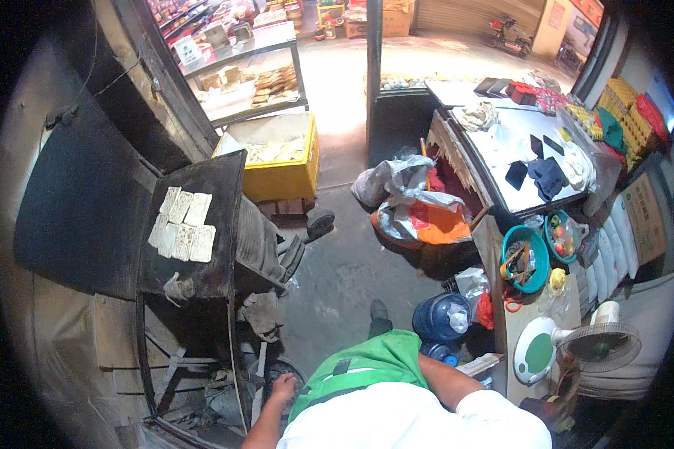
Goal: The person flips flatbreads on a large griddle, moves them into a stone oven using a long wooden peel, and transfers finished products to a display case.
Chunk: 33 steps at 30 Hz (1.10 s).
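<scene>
My left hand (285,387) hangs low at my left side, beside the green apron (365,359). Its fingers look curled, and nothing shows in them, though they are too small to make out. My right hand is out of view; the bare forearm (446,373) passes behind the apron. To the left, several pale rectangular flatbreads (202,243) with brown marks lie close together on a dark flat top (213,168). A crumpled greyish cloth (178,289) rests near its front edge.
Beyond the dark top stands a yellow crate (278,178). On the right are an orange-and-white sack (435,221), a blue water jug (441,317), a teal basin (525,258), an electric fan (598,339) and a white-topped table (486,146). Grey floor (331,292) runs between.
</scene>
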Each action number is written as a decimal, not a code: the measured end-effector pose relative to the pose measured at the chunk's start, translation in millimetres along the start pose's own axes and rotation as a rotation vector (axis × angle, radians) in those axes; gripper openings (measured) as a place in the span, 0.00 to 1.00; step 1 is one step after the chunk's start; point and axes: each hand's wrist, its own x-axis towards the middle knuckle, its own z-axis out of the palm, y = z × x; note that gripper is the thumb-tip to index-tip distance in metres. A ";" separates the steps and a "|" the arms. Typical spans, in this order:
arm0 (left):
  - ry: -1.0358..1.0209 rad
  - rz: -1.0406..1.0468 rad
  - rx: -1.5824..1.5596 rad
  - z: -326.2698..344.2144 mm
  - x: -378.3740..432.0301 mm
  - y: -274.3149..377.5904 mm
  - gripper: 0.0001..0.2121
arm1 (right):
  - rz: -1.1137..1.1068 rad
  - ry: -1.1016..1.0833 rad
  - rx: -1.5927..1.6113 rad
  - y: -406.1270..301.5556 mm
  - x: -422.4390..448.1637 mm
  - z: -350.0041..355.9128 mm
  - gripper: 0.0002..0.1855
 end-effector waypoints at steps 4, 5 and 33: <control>-0.046 -0.079 -0.117 18.3 -18.2 23.8 0.20 | 0.024 0.066 -0.100 3.1 -23.0 -26.0 0.25; -0.055 -0.134 -0.128 16.0 -37.6 50.3 0.20 | 0.033 0.090 -0.154 4.8 -30.8 -31.2 0.25; -0.102 -0.021 -0.158 114.5 58.8 298.0 0.23 | 0.354 -0.067 -0.086 -146.4 42.3 -223.9 0.32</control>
